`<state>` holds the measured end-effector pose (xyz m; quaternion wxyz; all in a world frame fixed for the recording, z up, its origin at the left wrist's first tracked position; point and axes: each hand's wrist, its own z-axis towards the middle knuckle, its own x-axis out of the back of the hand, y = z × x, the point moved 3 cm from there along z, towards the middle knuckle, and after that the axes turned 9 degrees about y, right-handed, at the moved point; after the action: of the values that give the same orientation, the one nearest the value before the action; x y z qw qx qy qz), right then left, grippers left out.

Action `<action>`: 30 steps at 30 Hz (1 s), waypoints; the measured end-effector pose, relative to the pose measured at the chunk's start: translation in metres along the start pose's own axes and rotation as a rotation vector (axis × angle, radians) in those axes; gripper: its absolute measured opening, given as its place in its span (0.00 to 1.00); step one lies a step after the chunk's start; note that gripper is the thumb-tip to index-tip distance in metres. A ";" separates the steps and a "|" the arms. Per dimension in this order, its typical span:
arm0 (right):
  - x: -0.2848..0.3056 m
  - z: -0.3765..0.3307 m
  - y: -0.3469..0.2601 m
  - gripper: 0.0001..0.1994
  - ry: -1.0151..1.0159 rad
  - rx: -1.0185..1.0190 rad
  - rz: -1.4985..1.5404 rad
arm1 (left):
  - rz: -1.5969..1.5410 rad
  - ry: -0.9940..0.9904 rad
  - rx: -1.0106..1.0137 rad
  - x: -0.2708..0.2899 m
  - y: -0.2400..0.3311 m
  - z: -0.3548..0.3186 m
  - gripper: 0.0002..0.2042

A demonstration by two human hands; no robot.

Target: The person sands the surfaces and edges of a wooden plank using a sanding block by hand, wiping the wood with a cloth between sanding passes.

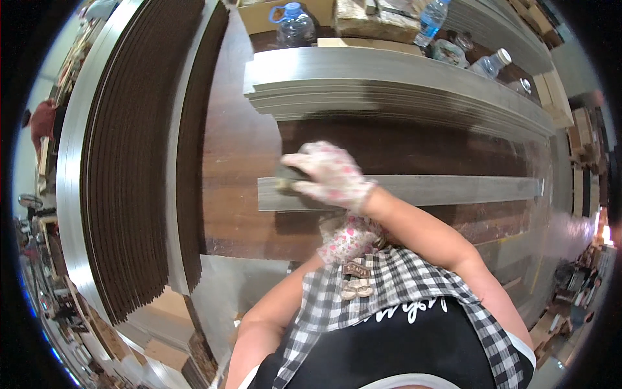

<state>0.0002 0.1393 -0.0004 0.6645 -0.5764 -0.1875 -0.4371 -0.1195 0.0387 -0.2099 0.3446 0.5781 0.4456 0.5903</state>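
A single plank (414, 190) lies across the desk (236, 155). Behind the plank sits a stack of planks (389, 87), and behind that stack stand water bottles (295, 26). Left of the plank runs a long pile of boards (129, 162). On the plank's left part rests the right hand (330, 175), with the left hand (350, 238) just before the plank.

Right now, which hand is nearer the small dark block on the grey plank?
Right. The right hand covers the dark block, pressing it onto the grey plank near its left end. The left hand sits lower, close to the apron, apart from the block.
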 end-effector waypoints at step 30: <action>0.130 -0.139 0.059 0.15 0.362 -0.484 -0.655 | -0.420 -0.007 -0.223 0.038 0.044 0.030 0.18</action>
<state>0.0829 -0.0403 0.0246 0.3589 -0.5400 -0.1331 -0.7496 -0.0886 0.0616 -0.1570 0.5231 0.4330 0.4869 0.5495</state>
